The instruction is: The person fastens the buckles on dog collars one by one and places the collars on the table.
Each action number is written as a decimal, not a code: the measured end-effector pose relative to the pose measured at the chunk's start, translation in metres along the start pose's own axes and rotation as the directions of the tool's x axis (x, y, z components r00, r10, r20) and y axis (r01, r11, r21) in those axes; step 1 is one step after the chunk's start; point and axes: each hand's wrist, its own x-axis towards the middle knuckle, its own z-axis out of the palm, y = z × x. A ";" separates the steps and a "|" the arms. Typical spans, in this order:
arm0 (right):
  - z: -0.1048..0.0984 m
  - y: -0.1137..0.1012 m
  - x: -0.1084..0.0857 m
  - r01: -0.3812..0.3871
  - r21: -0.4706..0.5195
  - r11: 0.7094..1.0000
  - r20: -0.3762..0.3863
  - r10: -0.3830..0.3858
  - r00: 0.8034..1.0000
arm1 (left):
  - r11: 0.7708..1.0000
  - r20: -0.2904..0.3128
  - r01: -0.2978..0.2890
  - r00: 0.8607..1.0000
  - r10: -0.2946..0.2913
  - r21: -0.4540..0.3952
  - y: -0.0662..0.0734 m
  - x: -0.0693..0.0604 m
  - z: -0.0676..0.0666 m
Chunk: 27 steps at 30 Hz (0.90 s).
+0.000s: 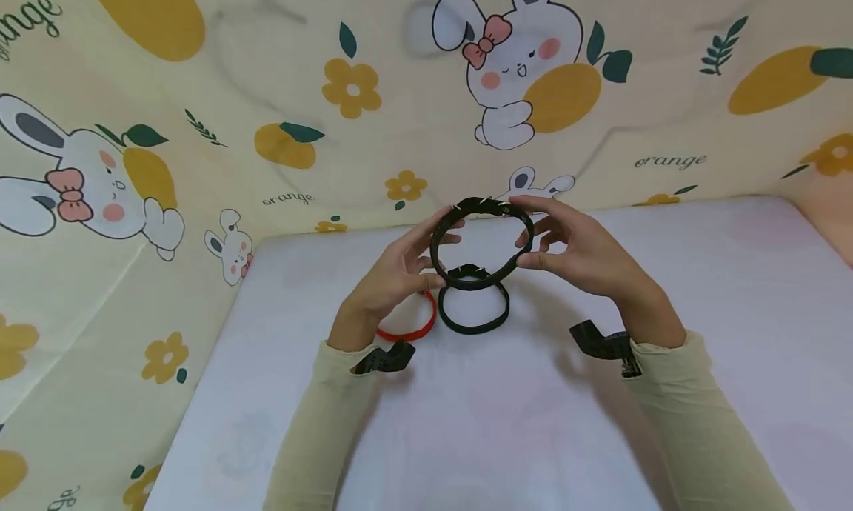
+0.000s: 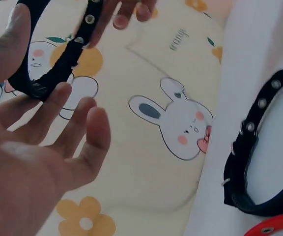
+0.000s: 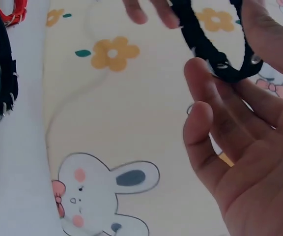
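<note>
A black collar (image 1: 476, 284) with metal eyelets, buckled into a ring, is held up above the table between both hands. My left hand (image 1: 400, 266) pinches its left side between thumb and fingers; in the left wrist view the remaining fingers are loosely bent beside the collar (image 2: 58, 71). On the opposite side, my right hand (image 1: 583, 248) grips the collar (image 3: 200, 44) with thumb and fingers. Below it, a second black collar (image 1: 474, 329) lies on the table, also closed into a ring. To its left lies a red collar (image 1: 406, 336), partly hidden by the left hand and wrist.
The white table (image 1: 480, 429) ends at a wall covered by a cream cloth (image 1: 400, 22) printed with rabbits, flowers and oranges. Black straps (image 1: 603, 342) sit at both wrists over beige sleeves (image 1: 693, 415).
</note>
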 end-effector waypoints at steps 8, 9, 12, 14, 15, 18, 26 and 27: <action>-0.017 0.007 0.001 -0.037 -0.161 0.986 0.040 0.044 0.998 | 0.932 -0.119 0.030 0.993 0.014 0.362 -0.008 0.026 0.001; -0.019 0.009 0.000 -0.040 -0.185 0.982 0.046 0.050 0.998 | 0.919 -0.122 0.037 0.992 0.013 0.392 -0.010 0.028 0.003; -0.025 0.018 -0.005 -0.068 -0.248 0.966 0.061 0.086 0.994 | 0.880 -0.136 0.079 0.991 -0.017 0.469 -0.015 0.034 0.011; -0.028 0.024 -0.008 -0.090 -0.288 0.954 0.075 0.116 0.990 | 0.864 -0.145 0.116 0.988 -0.050 0.491 -0.018 0.038 0.016; -0.030 0.028 -0.009 -0.100 -0.302 0.948 0.082 0.130 0.988 | 0.856 -0.150 0.138 0.986 -0.071 0.498 -0.019 0.040 0.019; -0.034 0.038 -0.012 -0.111 -0.336 0.935 0.107 0.155 0.982 | 0.828 -0.160 0.200 0.978 -0.135 0.524 -0.023 0.047 0.028; -0.051 0.061 -0.022 -0.094 -0.366 0.926 0.096 0.138 0.986 | 0.732 -0.139 0.271 0.961 -0.238 0.625 -0.033 0.074 0.047; -0.053 0.064 -0.024 -0.096 -0.369 0.924 0.099 0.142 0.985 | 0.728 -0.138 0.280 0.958 -0.250 0.626 -0.035 0.076 0.050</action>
